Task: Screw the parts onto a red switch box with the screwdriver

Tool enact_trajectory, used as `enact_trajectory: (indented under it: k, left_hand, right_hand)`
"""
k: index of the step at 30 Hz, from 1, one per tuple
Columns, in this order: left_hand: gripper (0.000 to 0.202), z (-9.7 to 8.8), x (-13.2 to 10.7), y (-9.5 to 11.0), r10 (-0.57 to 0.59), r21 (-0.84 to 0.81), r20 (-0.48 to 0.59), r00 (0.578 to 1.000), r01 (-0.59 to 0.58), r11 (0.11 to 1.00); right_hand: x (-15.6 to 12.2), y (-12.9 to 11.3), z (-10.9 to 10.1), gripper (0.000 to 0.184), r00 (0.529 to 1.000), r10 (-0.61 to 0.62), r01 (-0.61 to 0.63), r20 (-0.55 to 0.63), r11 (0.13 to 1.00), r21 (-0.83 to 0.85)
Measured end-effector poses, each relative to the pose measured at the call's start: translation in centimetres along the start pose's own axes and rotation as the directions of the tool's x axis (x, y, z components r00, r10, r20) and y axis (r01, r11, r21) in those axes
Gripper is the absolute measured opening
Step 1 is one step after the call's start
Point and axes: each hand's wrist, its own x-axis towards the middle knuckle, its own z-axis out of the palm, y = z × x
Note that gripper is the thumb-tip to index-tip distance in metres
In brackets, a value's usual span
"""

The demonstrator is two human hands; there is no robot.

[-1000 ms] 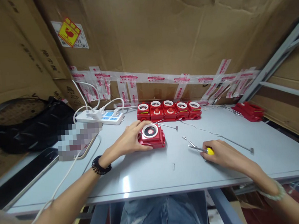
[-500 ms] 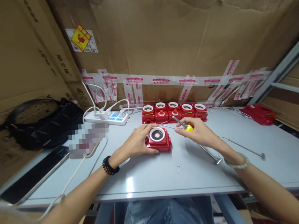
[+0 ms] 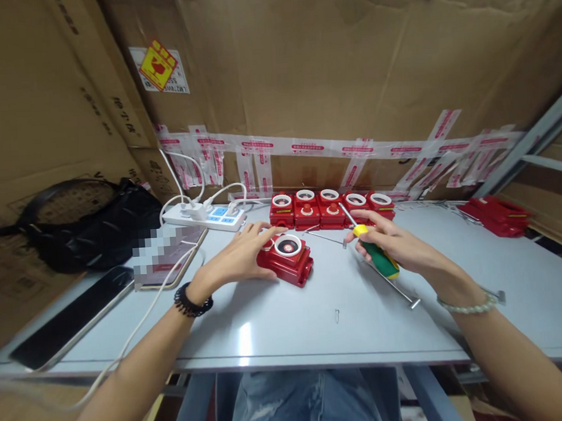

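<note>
My left hand [image 3: 239, 259] rests on the left side of a red box with a white-ringed round face [image 3: 286, 259], fingers curled on it and tilting it on the grey table [image 3: 288, 327]. My right hand [image 3: 397, 246] grips a screwdriver with a green and yellow handle [image 3: 376, 255], its metal shaft pointing up and back toward the row of red boxes. The screwdriver is to the right of the held box, not touching it. A single loose screw [image 3: 337, 314] lies on the table in front of the box.
Several red boxes [image 3: 331, 207] stand in a row at the back. Long metal rods [image 3: 396, 288] lie under my right hand. A power strip [image 3: 208, 219], a phone [image 3: 167, 255], a dark tablet [image 3: 69, 322] and a black bag [image 3: 82, 229] are at left. More red parts [image 3: 498, 216] lie at right.
My right hand picked the screwdriver up from the table's right side and brought it left toward the box. My left hand turned and tilted the red box.
</note>
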Motion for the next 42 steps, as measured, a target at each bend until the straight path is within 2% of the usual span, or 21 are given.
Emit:
enact_trajectory:
  k: [2,4,5,7,9,11,13,15,18,20,22,24,26,29,30,32,36,39,42]
  left_hand:
    - [0.074,-0.6,0.1,1.0,0.081,-0.075,-0.057,0.995,-0.085,0.994]
    - [0.057,-0.6,0.5,2.4,0.176,-0.11,-0.198,0.964,-0.201,0.973]
    - [0.051,-0.3,0.9,3.2,0.228,-0.083,-0.249,0.941,-0.255,0.963]
    - [0.04,0.6,1.6,4.2,0.339,0.053,-0.284,0.897,-0.339,0.939]
    - [0.029,1.6,2.2,4.7,0.414,0.195,-0.275,0.867,-0.372,0.908]
    - [0.025,2.3,2.5,4.5,0.462,0.299,-0.284,0.84,-0.38,0.875]
    - [0.026,2.6,2.5,4.0,0.484,0.352,-0.312,0.818,-0.373,0.858]
    - [0.029,2.7,2.3,3.6,0.454,0.34,-0.348,0.82,-0.341,0.876]
    - [0.033,2.8,2.0,3.5,0.284,0.22,-0.373,0.883,-0.214,0.952]
    - [0.034,2.8,1.8,3.8,0.149,0.127,-0.351,0.924,-0.111,0.986]
    - [0.034,2.8,1.7,4.3,0.07,0.053,-0.331,0.941,-0.055,0.997]
    - [0.032,2.7,1.7,4.7,0.059,0.009,-0.319,0.946,-0.059,0.998]
    - [0.036,2.5,1.6,4.7,0.038,-0.009,-0.316,0.948,-0.043,0.999]
    - [0.069,2.4,1.2,3.8,-0.125,-0.026,-0.278,0.952,0.123,0.992]
    - [0.077,2.5,1.1,3.5,-0.184,-0.037,-0.239,0.953,0.18,0.983]
    - [0.079,2.8,0.9,3.0,-0.243,-0.064,-0.143,0.96,0.236,0.97]
    - [0.063,3.5,0.8,3.7,-0.182,-0.097,-0.063,0.981,0.175,0.98]
    - [0.06,3.8,0.8,4.6,-0.121,-0.133,-0.066,0.99,0.111,0.985]
    - [0.06,3.9,0.9,4.8,-0.106,-0.152,-0.079,0.991,0.093,0.984]
  right_hand:
    - [-0.5,-0.3,0.3,0.058,0.996,-0.028,0.032,0.083,0.998,-0.05]
    - [-1.0,-1.0,0.9,0.064,0.974,-0.004,0.026,0.225,0.995,-0.092]
    - [-1.2,-1.4,1.4,0.065,0.95,0.026,0.007,0.31,0.995,-0.104]
    - [-1.4,-2.0,2.3,0.065,0.901,0.062,-0.022,0.43,0.995,-0.098]
    - [-1.4,-2.4,2.9,0.062,0.888,0.06,-0.037,0.456,0.998,-0.06]
    - [-1.2,-2.5,3.1,0.06,0.897,0.065,-0.072,0.437,0.997,0.0]
    - [-1.1,-2.4,2.8,0.06,0.905,0.062,-0.103,0.421,0.992,0.075]
    - [-1.1,-2.2,2.2,0.063,0.903,-0.007,-0.072,0.429,0.983,0.169]
    - [-1.2,-2.1,1.8,0.083,0.879,-0.206,0.069,0.431,0.948,0.311]
    - [-1.3,-2.1,2.1,0.085,0.89,-0.287,0.17,0.353,0.93,0.326]
    - [-1.3,-2.1,2.8,0.069,0.929,-0.329,0.285,0.17,0.928,0.238]
    - [-1.3,-2.0,3.6,0.05,0.92,-0.388,0.392,-0.051,0.915,0.094]
    - [-1.2,-2.0,4.1,0.038,0.845,-0.478,0.475,-0.241,0.877,-0.076]
    - [-1.0,-2.1,4.1,0.03,0.684,-0.6,0.518,-0.415,0.8,-0.302]
    - [-0.9,-2.1,3.9,0.028,0.645,-0.623,0.52,-0.442,0.782,-0.343]
    - [-0.6,-2.0,3.6,0.025,0.611,-0.645,0.525,-0.459,0.764,-0.376]
    - [0.0,-1.4,3.5,0.027,0.639,-0.661,0.548,-0.393,0.75,-0.37]
    - [0.1,-1.1,3.7,0.03,0.666,-0.661,0.523,-0.346,0.744,-0.415]
    - [0.1,-1.0,3.6,0.03,0.663,-0.664,0.484,-0.346,0.732,-0.479]
